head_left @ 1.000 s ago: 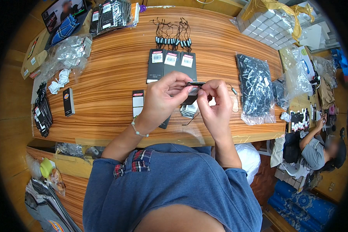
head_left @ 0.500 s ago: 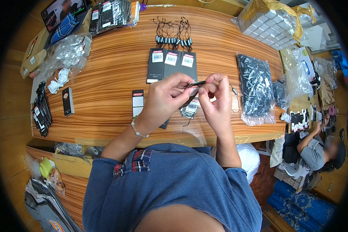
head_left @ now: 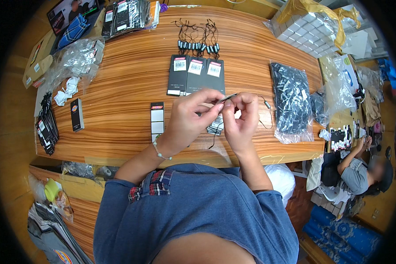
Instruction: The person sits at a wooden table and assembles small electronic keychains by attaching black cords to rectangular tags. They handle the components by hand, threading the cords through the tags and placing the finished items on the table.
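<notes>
Before my chest, my left hand (head_left: 190, 115) pinches a dark hang tag (head_left: 227, 97), seen almost edge-on. My right hand (head_left: 241, 122) is closed at the tag's right end, thumb against fingertips; whether it also grips a cord is hidden. A thin black cord (head_left: 213, 141) dangles below the hands. Under them lies a small stack of white-labelled tags (head_left: 214, 128), partly covered. Right of my right hand lies a loose black string with a small clasp (head_left: 267, 105). Beyond my hands, dark tags with barcode labels (head_left: 197, 80) lie in overlapping rows, below a row of black looped strings (head_left: 198, 45).
A long label card (head_left: 157, 115) lies left of my hands, a small black box (head_left: 77, 115) farther left. Bundled black tags (head_left: 47, 130) sit at the left edge. On the right is a plastic bag of black strings (head_left: 292, 103). Another person (head_left: 361, 174) works at far right.
Both hands have dipped slightly, and the right has shifted a little left. The tag has turned to show more of its edge. The dark piece by my left wrist is now mostly covered.
</notes>
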A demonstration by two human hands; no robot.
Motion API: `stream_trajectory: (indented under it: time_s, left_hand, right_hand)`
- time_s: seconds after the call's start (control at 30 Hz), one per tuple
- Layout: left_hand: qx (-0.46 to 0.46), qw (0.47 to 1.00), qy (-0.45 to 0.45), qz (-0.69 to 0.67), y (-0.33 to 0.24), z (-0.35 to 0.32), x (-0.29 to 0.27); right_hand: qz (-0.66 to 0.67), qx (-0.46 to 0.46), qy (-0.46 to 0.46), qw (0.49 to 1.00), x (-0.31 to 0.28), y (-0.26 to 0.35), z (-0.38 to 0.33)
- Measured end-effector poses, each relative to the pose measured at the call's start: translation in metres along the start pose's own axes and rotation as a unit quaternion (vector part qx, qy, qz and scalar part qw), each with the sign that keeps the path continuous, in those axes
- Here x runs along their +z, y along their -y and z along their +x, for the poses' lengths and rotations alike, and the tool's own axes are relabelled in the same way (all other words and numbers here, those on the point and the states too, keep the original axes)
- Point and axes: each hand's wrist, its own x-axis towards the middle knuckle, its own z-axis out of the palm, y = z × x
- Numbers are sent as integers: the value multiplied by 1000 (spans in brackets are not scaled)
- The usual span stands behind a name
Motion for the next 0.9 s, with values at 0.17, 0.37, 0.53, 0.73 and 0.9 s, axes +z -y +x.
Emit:
stream_trajectory:
  time_s: [0.17,0.37,0.53,0.73,0.9]
  left_hand:
    - [141,973,-12,184,-2,2,-10]
    - [339,865,-7,369,-4,6,-21]
    - [391,822,27,414,-4,5,-21]
    - [347,875,43,335,-2,2,-20]
    - [235,954,-22,182,9,-11,-20]
  right_hand:
    - [233,203,44,950,-7,19,10]
    - [275,268,152,911,-29,20,19]
    - [300,278,92,908,-21,12,9]
    - [301,186,-134,926,-19,10,19]
    - [426,54,-59,901,-36,29,38]
